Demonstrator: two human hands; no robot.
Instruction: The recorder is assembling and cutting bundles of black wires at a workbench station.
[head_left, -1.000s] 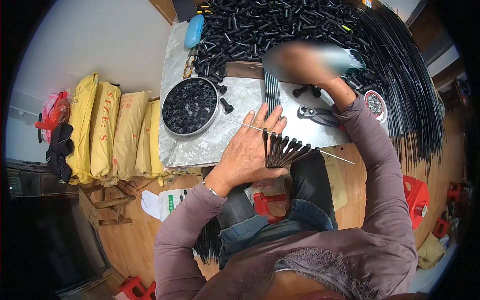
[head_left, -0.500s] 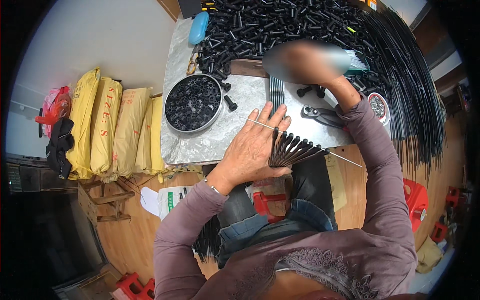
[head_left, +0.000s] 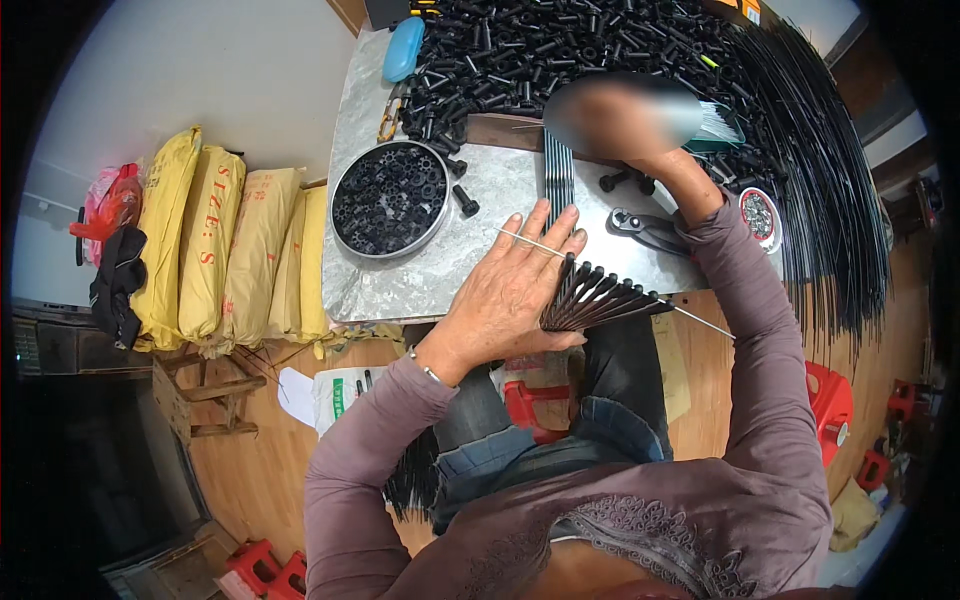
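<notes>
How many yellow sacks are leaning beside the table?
4 yellow sacks, side by side left of the table. Others may be hidden behind.

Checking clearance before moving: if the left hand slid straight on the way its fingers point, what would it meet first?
The left hand points up the picture. Just beyond its fingertips lies the bundle of thin dark rods flat on the metal-covered table, so it would likely meet those first; the wooden block lies further on. Depth is uncertain.

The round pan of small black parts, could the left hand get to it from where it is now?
Probably yes. The round pan sits on the metal tabletop just beyond and to the left of the left hand, with bare surface between. But that hand is pressed on a fan of black rods, which it would have to release.
</notes>
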